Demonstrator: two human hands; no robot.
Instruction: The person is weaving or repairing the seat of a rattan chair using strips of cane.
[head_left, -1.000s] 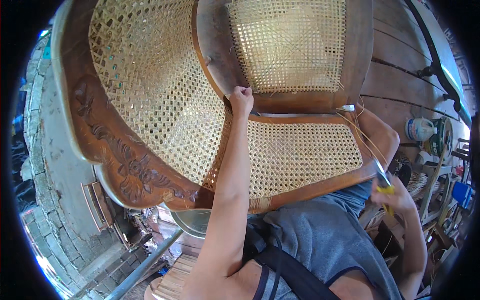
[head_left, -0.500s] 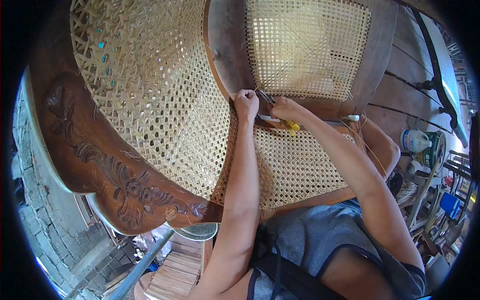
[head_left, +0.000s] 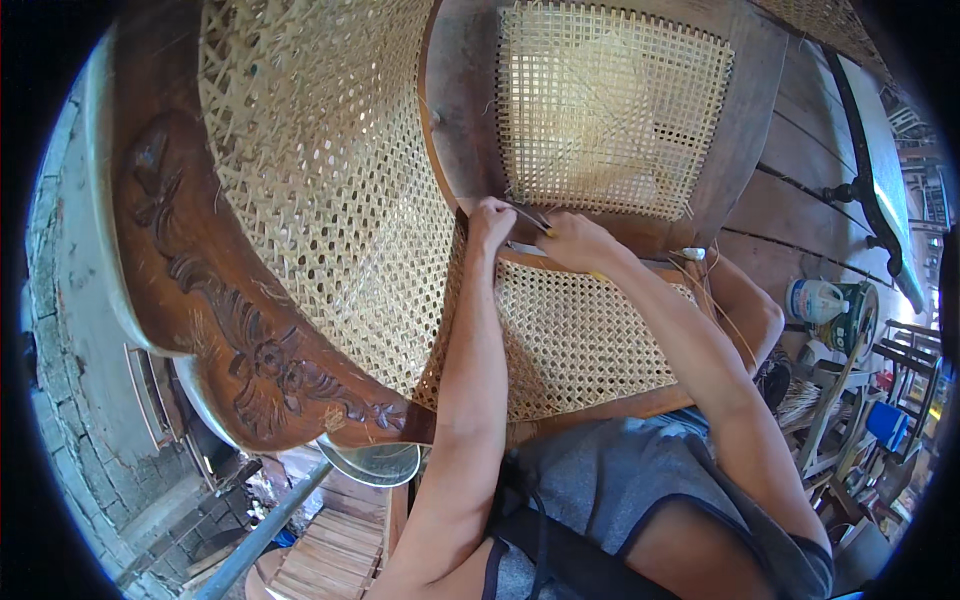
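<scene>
My right hand point(head_left: 580, 243) is closed around a slim metal hand tool point(head_left: 530, 217) that looks like pliers with yellow handles, mostly hidden by my palm. Its tips reach left to the fingers of my left hand point(head_left: 490, 222). Those fingers are pinched together at the lower left corner of a squarish woven cane panel point(head_left: 615, 110); what they hold is too small to make out. Both hands are over the dark wooden frame point(head_left: 463, 120) between that panel and a lower cane panel point(head_left: 590, 335). Loose cane ends stick out along the squarish panel's edge.
At the left, a large cane panel point(head_left: 330, 200) is set in a carved wooden frame point(head_left: 260, 350). Cane strands point(head_left: 712, 290) hang by a white object point(head_left: 693, 254) at the right. Farther right are a white jug point(head_left: 820, 300), a green bucket point(head_left: 858, 318) and stacked wooden pieces.
My right hand has turned, so the yellow handles are now mostly hidden in it. The tool's jaws look closer together and nearer my left fingers. The whole view has shifted slightly.
</scene>
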